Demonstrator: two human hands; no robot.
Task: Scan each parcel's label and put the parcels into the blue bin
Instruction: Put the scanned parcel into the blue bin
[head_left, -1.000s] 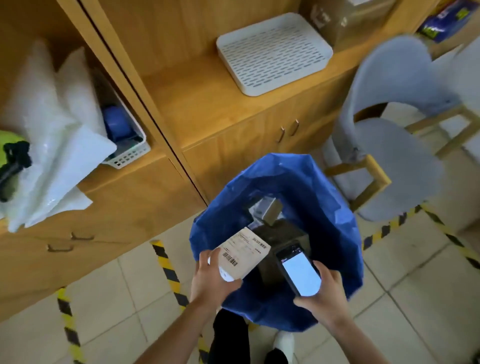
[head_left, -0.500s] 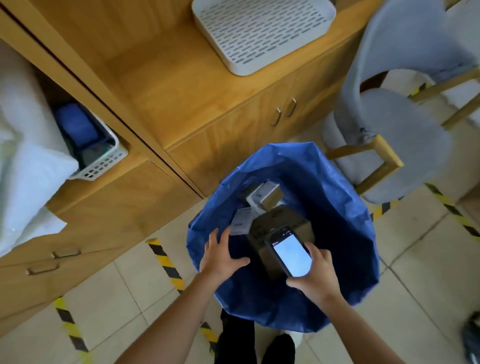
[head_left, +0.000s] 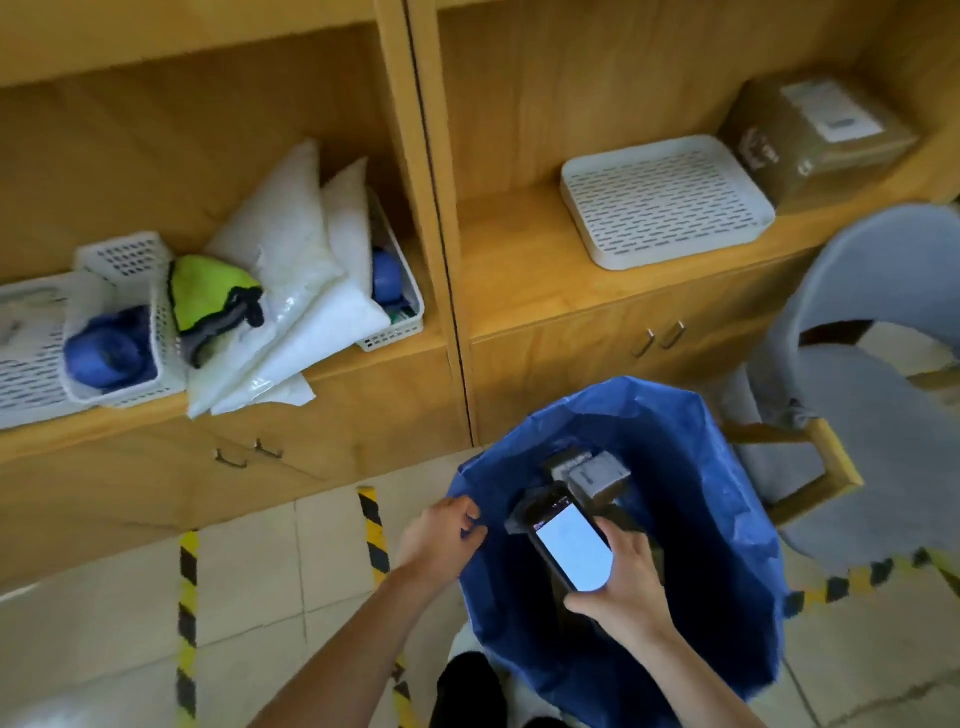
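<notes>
Wooden shelving cabinets (head_left: 519, 291), pale tiled floor (head_left: 104, 597) with hazard tape (head_left: 375, 535), grey chair (head_left: 872, 415) right.

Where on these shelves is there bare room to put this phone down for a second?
For the phone: bare wood on the right shelf, between the centre post and the white tray, and the strip before the tray. The tray itself holds nothing. The left shelf is crowded: baskets, white bags and a green cloth reach its edge.
</notes>
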